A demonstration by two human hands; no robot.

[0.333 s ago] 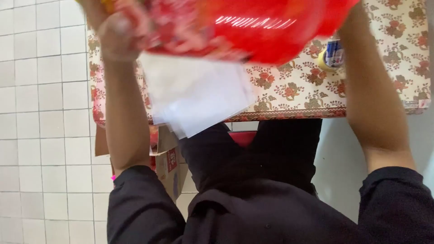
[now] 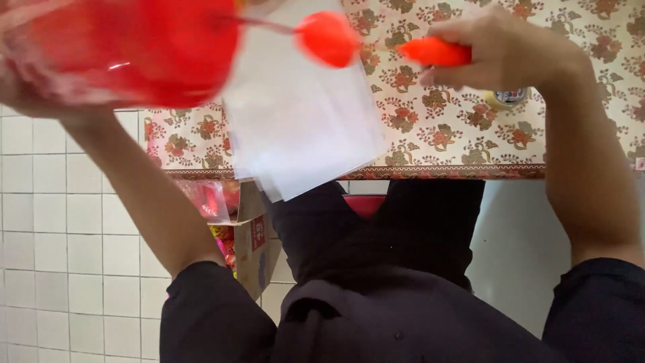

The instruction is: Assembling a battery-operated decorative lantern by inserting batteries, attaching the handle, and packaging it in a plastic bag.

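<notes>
White tile floor (image 2: 60,222); table w/ floral cloth (image 2: 430,128); cardboard box (image 2: 252,249) beneath.

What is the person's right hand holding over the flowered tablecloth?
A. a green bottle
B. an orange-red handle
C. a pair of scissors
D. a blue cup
B: the right hand closes around an orange-red handle above the flowered tablecloth.
</notes>
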